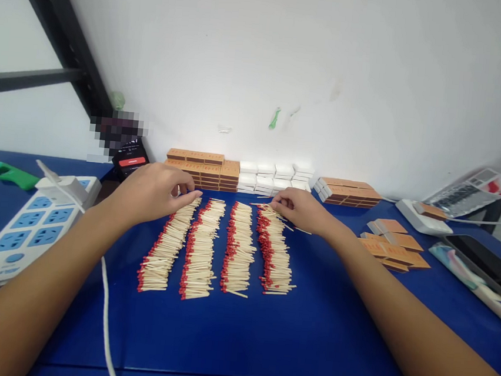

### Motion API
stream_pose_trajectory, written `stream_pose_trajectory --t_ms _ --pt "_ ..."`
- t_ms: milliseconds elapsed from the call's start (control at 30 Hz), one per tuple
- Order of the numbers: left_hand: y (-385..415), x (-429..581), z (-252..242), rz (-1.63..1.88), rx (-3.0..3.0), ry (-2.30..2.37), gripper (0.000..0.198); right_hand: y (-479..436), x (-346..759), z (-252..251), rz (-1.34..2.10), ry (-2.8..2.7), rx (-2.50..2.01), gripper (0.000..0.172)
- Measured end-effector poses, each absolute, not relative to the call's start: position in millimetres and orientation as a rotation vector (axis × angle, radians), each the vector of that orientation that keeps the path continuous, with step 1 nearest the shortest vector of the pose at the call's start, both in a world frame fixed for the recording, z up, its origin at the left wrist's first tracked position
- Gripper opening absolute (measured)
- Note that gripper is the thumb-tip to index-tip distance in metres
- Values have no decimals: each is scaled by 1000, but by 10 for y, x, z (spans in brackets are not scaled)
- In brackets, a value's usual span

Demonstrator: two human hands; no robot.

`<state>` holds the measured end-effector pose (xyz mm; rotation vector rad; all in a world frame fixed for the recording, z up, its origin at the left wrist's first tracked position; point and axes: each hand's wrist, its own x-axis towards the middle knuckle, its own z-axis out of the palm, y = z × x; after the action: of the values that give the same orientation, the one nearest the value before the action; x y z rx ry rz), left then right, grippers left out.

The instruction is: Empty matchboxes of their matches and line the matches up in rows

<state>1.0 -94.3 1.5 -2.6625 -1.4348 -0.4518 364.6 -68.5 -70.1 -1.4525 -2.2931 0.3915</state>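
Note:
Four rows of red-tipped matches lie on the blue table: a far-left row (164, 256), a second row (203, 248), a third row (239, 252) and a right row (276, 249). My left hand (157, 191) is at the far end of the far-left row, fingers curved, thumb stretched out, with a gap between thumb and fingers. Nothing shows in it. My right hand (299, 207) is over the far end of the right row, fingers curled together on a match (258, 203) that points left. A few loose matches stick out beneath it.
Along the wall stand stacked orange matchboxes (216, 173), white matchbox trays (273, 175) and more orange matchboxes (352, 192). Loose matchboxes (393, 246) lie on the right beside a phone (486, 264). A power strip (34, 226), white cable (107, 322) and green lighter (15, 176) are left.

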Motion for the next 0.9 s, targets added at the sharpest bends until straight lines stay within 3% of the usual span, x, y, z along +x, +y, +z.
stream_pose_trajectory --t_ms 400,633,900 --pt "-960 194 12 -634 -2893 -1347 31 -703 3672 -639 402 -2327 -1363 27" --pt "-602 913 -76 -186 -2958 -1134 27 -730 3911 -588 413 -2293 -1491 19" --pt "-329 1333 -242 -83 -2958 -1252 19 -764 3869 -602 492 -2332 -1475 9"
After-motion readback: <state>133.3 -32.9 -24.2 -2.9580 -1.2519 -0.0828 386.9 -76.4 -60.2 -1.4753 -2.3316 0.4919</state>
